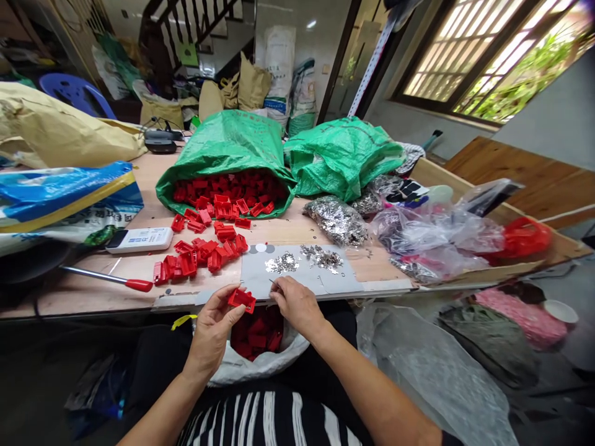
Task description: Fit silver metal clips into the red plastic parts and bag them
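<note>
My left hand is closed on a small red plastic part, held just in front of the table's near edge. My right hand pinches a tiny metal piece beside it, fingers pressed together. A white bag on my lap holds more red parts. On the table a loose heap of red parts lies left of a grey sheet that carries small piles of metal bits.
A green sack spills red parts at the table's middle, a second green sack beside it. Clear bags of metal pieces, a red-handled tool, a white remote and a blue bag lie around.
</note>
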`<control>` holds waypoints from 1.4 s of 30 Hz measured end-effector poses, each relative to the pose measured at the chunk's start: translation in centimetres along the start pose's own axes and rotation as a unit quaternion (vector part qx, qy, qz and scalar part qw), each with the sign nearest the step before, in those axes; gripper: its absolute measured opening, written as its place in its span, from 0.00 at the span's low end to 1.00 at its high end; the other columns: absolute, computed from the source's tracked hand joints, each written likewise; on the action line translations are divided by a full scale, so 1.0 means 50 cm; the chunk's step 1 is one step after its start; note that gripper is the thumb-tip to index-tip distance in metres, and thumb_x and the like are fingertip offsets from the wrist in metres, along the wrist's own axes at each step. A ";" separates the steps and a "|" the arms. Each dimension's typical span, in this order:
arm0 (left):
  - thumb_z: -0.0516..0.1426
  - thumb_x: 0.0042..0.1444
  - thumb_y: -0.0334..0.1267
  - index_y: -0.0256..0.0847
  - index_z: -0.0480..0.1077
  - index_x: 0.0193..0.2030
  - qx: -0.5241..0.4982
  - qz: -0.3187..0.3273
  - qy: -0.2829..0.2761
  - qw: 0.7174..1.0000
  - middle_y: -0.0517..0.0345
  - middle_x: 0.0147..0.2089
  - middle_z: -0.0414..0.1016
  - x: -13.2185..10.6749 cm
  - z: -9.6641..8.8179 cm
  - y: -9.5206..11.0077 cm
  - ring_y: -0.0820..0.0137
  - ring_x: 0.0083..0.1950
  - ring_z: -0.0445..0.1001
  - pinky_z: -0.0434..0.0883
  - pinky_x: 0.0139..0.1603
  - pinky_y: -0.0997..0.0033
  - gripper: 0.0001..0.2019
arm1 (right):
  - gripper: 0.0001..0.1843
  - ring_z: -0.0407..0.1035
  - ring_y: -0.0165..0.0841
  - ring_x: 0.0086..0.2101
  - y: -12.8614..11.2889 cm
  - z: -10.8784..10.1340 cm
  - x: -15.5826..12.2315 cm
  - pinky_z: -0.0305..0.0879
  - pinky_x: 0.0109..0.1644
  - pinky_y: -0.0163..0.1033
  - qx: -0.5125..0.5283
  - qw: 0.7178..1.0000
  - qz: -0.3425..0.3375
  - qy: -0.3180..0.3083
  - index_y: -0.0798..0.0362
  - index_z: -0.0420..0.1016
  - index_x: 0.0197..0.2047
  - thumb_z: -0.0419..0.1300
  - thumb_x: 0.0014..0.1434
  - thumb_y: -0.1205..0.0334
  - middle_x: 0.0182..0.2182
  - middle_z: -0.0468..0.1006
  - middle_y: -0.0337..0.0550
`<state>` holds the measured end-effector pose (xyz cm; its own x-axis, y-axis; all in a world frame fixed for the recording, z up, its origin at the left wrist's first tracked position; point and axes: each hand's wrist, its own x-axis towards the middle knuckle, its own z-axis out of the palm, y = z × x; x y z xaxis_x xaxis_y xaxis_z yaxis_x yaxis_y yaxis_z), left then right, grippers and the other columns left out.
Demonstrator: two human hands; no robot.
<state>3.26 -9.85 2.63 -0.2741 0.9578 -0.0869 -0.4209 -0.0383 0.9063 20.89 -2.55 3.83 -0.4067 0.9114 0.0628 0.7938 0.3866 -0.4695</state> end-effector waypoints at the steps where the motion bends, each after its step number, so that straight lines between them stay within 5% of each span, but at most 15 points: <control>1: 0.66 0.47 0.35 0.43 0.73 0.48 0.001 -0.002 0.003 1.000 0.55 0.49 0.78 0.000 0.002 0.000 0.68 0.47 0.76 0.72 0.51 0.69 0.20 | 0.02 0.68 0.33 0.35 0.000 0.002 0.000 0.58 0.38 0.36 -0.001 1.000 0.001 0.001 0.50 0.70 0.37 0.58 0.59 0.65 0.36 0.74 0.41; 9: 0.67 0.45 0.35 0.42 0.73 0.49 -0.040 -0.049 0.003 0.998 0.55 0.45 0.80 0.002 0.017 0.013 0.70 0.43 0.77 0.73 0.46 0.72 0.22 | 0.03 0.65 0.31 0.31 0.005 -0.006 0.004 0.57 0.36 0.35 0.102 0.995 -0.002 0.018 0.51 0.67 0.35 0.54 0.59 0.67 0.30 0.72 0.38; 17: 0.64 0.48 0.36 0.42 0.73 0.51 -0.067 -0.090 -0.026 0.993 0.55 0.44 0.78 0.003 0.035 0.032 0.69 0.42 0.77 0.74 0.44 0.72 0.21 | 0.03 0.65 0.29 0.30 -0.021 -0.042 -0.014 0.60 0.36 0.33 0.307 0.951 -0.036 -0.007 0.52 0.70 0.36 0.56 0.59 0.63 0.31 0.74 0.37; 24: 0.65 0.47 0.37 0.43 0.74 0.50 -0.073 -0.099 -0.047 0.991 0.55 0.42 0.79 0.004 0.051 0.039 0.69 0.41 0.77 0.74 0.45 0.70 0.21 | 0.04 0.68 0.31 0.33 -0.046 -0.052 -0.026 0.63 0.38 0.35 0.301 0.946 -0.119 0.018 0.51 0.74 0.34 0.59 0.58 0.67 0.32 0.75 0.41; 30: 0.65 0.47 0.37 0.44 0.75 0.49 -0.074 -0.102 -0.070 0.990 0.57 0.39 0.79 0.007 0.054 0.045 0.72 0.39 0.76 0.72 0.43 0.74 0.20 | 0.05 0.69 0.31 0.35 -0.040 -0.058 -0.029 0.64 0.39 0.35 0.317 0.935 -0.159 -0.025 0.51 0.76 0.35 0.60 0.57 0.70 0.32 0.75 0.40; 35: 0.65 0.47 0.37 0.44 0.75 0.49 -0.067 -0.107 -0.093 0.988 0.57 0.39 0.80 0.006 0.054 0.043 0.71 0.39 0.76 0.72 0.44 0.74 0.19 | 0.07 0.66 0.29 0.32 -0.031 -0.060 -0.034 0.61 0.36 0.34 0.346 0.932 -0.095 -0.057 0.51 0.76 0.38 0.64 0.53 0.68 0.33 0.74 0.38; 42: 0.65 0.48 0.37 0.43 0.75 0.50 -0.067 -0.107 -0.103 0.987 0.56 0.39 0.80 0.006 0.054 0.034 0.72 0.39 0.76 0.72 0.44 0.75 0.20 | 0.09 0.61 0.26 0.29 -0.019 -0.052 -0.042 0.57 0.33 0.32 0.461 0.881 -0.027 -0.098 0.52 0.69 0.37 0.64 0.54 0.62 0.30 0.70 0.34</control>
<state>4.80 -8.88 5.26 0.0091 0.9852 -0.1710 -0.5641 0.1463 0.8127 22.17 -4.46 6.43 -0.5742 0.8187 -0.0039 0.1020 0.0668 -0.9925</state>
